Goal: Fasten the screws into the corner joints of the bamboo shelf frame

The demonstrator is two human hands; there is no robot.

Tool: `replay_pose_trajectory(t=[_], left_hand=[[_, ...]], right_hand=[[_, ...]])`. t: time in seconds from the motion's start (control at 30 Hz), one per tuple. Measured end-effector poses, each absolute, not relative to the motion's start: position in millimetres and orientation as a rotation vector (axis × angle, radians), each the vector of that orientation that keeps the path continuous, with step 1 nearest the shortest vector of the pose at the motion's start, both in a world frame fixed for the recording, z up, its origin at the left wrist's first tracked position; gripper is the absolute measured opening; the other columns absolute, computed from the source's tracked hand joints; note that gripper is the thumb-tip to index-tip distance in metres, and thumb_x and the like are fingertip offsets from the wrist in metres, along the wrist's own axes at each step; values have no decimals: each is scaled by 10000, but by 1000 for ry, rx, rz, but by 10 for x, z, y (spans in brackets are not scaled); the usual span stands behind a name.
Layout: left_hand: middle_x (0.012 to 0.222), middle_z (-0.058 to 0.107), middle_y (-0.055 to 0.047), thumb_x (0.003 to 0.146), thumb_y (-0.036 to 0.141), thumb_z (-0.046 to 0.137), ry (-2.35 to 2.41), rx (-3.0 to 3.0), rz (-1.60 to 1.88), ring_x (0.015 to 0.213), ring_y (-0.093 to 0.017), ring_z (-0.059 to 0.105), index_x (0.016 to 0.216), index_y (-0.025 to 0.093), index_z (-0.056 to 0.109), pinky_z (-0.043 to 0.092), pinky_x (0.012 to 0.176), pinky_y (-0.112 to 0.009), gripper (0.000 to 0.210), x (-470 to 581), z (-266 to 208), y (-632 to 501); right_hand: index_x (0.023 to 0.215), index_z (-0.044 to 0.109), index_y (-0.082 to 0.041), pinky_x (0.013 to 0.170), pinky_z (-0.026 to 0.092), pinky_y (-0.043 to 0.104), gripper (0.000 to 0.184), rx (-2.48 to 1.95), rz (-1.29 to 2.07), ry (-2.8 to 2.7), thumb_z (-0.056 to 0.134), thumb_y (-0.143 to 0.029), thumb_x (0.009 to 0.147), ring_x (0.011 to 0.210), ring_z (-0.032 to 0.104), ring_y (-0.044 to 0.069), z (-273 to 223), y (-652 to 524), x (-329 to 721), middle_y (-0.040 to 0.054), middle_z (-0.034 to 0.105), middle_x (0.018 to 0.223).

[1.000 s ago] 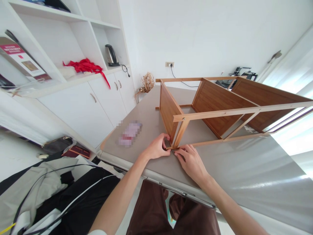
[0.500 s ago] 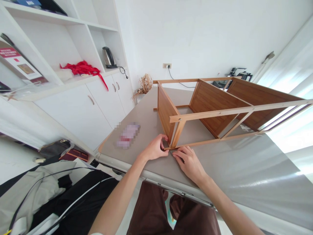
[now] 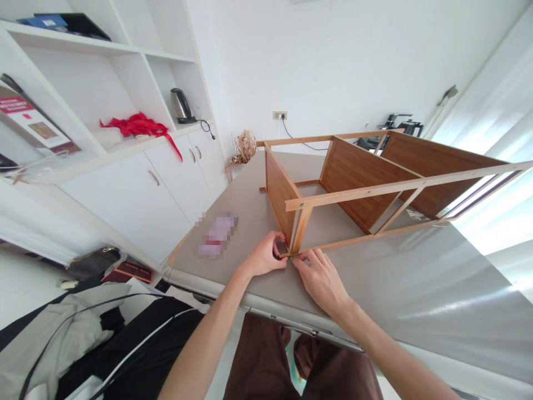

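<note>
A wooden shelf rack point(image 3: 358, 191) lies on its side on the grey table, its panels standing upright between long rails. My left hand point(image 3: 266, 254) is closed around the near lower corner of the rack, thumb and fingers curled about the end of the bottom rail. Just right of it, my right hand point(image 3: 318, 278) rests low on the tabletop with its fingers pinched together at the same corner. A small thin piece shows at those fingertips, too small to name. Higher up, a screw head sits in the upper rail's end.
The grey table point(image 3: 400, 278) spreads under the rack. A blurred pinkish item point(image 3: 219, 236) lies left of my hands. Behind are dried plants point(image 3: 245, 147) and a wall socket point(image 3: 280, 115) with a cord. White shelving point(image 3: 125, 50) holds a kettle point(image 3: 182, 105) and red ribbon point(image 3: 139, 125).
The view has tilted and shifted slightly. Both hands stay at the rack's corner; the right fingers have shifted a little.
</note>
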State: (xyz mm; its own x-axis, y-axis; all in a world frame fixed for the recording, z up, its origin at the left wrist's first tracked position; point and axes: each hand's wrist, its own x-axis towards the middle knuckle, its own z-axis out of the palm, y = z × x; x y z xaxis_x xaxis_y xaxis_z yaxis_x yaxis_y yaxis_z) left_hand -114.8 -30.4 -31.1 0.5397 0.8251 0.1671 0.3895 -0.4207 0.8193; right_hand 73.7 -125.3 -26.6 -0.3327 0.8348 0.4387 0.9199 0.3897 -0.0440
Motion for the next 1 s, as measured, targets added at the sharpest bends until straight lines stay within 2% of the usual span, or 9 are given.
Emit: replay_pose_trajectory(t=[0.33, 0.53, 0.8, 1.0], left_hand=[[848, 578, 28, 668, 232, 742, 963, 2012, 748, 677, -117, 540, 1140, 199, 485, 458, 646, -253, 539, -1152, -319, -293], [819, 579, 35, 670, 221, 732, 978, 2029, 747, 690, -127, 564, 1136, 202, 489, 460, 654, -255, 526, -1152, -324, -299], [765, 552, 53, 673, 226, 723, 1011, 2051, 743, 669, -125, 555, 1136, 201, 500, 449, 641, -250, 514, -1142, -301, -312], [700, 513, 71, 670, 224, 724, 1008, 2056, 734, 657, -131, 553, 1144, 206, 497, 442, 639, -253, 526, -1139, -313, -307]], right_hand=[[919, 673, -128, 721, 382, 374, 129, -1547, -675, -2473, 584, -64, 851, 857, 474, 263, -119, -1259, 474, 105, 576, 860], [817, 662, -192, 748, 355, 356, 151, -1585, -440, -2288, 573, -111, 908, 844, 491, 228, -172, -1248, 599, 69, 609, 843], [932, 718, -223, 786, 371, 327, 147, -1548, -138, -2082, 572, -210, 954, 926, 535, 211, -282, -1267, 728, 62, 647, 952], [924, 713, -219, 786, 383, 317, 199, -1328, -160, -2276, 524, -204, 983, 816, 547, 176, -273, -1178, 844, 27, 619, 783]])
